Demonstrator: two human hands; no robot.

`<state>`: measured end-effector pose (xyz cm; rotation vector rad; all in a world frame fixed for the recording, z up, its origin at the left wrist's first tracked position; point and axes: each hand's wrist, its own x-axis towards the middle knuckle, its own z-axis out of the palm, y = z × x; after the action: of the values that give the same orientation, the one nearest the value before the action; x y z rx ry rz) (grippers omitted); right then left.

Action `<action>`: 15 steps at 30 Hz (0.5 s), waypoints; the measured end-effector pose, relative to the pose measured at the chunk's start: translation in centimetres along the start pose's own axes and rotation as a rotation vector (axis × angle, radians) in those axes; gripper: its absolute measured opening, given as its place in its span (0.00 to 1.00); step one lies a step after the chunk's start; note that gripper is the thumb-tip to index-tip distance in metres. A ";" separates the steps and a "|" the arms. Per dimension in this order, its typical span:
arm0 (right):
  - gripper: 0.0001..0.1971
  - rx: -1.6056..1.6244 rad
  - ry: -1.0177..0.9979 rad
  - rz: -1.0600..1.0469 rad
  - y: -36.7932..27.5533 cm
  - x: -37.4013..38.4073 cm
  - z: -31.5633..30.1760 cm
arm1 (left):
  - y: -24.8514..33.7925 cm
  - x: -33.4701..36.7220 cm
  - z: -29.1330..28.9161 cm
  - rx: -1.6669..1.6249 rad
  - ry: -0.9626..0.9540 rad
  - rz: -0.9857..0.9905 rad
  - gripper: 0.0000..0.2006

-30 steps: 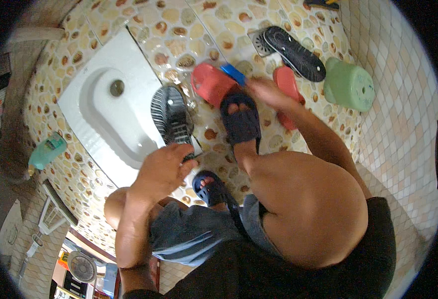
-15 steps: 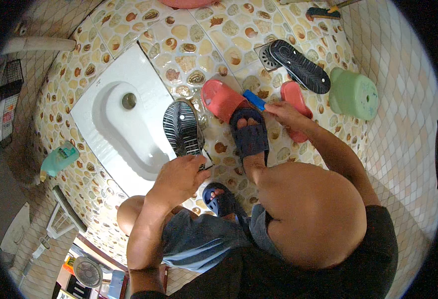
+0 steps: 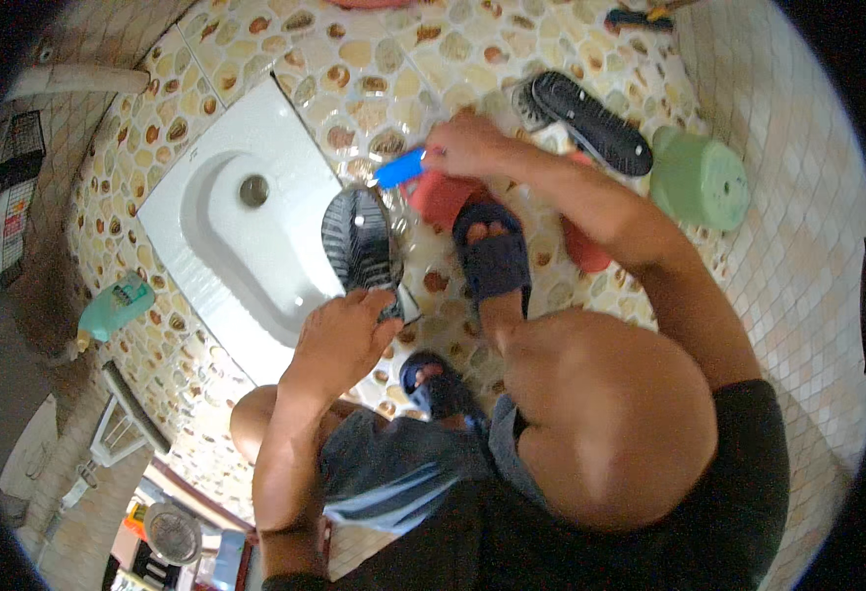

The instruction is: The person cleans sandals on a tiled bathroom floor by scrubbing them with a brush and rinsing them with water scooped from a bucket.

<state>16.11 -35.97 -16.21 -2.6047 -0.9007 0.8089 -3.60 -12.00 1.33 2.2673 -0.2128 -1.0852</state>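
A black slipper (image 3: 356,231) is held sole up beside the squat toilet, its ribbed tread wet. My left hand (image 3: 339,335) is closed around its near end. Over the slipper's far end, my right hand (image 3: 464,145) grips a blue brush (image 3: 399,167); its bristles are not clear. Beneath my right forearm lies a red slipper (image 3: 443,200), partly hidden, just ahead of my right foot in a navy sandal (image 3: 495,261). A second red slipper (image 3: 586,248) is mostly covered by that arm. Another black slipper (image 3: 592,120) rests sole up farther right.
The white squat toilet (image 3: 280,266) is set in the pebble-patterned floor at left. A green stool (image 3: 699,179) stands right, near the floor drain (image 3: 529,104). A teal bottle (image 3: 118,307) and a white-framed squeegee-like tool (image 3: 123,424) are along the left. A floor brush (image 3: 640,20) lies far right.
My right hand has swung left with the blue brush, from beside the red slippers to the black slipper's far end. My left hand keeps its hold, shifting only slightly.
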 end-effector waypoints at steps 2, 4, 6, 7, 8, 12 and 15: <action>0.22 0.084 -0.002 -0.066 1.7 1.1 -0.8 | -0.6 -0.3 -0.3 0.016 0.058 0.027 0.17; 0.22 0.086 -0.051 -0.017 4.1 -0.7 -1.9 | 0.2 -0.7 -0.7 0.007 0.026 -0.021 0.17; 0.20 0.097 -0.059 0.012 4.1 -1.0 -2.0 | 0.3 -1.2 -0.8 -0.017 0.024 -0.049 0.17; 0.20 0.103 -0.016 -0.011 4.0 -1.3 -0.8 | -0.1 -1.0 -0.8 -0.020 0.030 -0.048 0.16; 0.19 0.025 0.056 -0.065 2.6 -1.0 0.0 | -0.3 -1.1 -0.5 0.032 0.104 -0.033 0.16; 0.20 0.019 0.022 0.032 0.6 -1.2 -1.6 | 0.3 -1.4 -1.1 -0.042 0.031 0.015 0.18; 0.20 -0.015 0.068 0.224 4.4 -5.5 -4.7 | 1.0 -0.9 -1.4 -0.002 0.085 0.098 0.19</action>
<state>17.38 -43.11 -11.97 -2.7622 -0.6055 0.7648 -2.98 -11.82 3.19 2.2703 -0.2849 -0.9365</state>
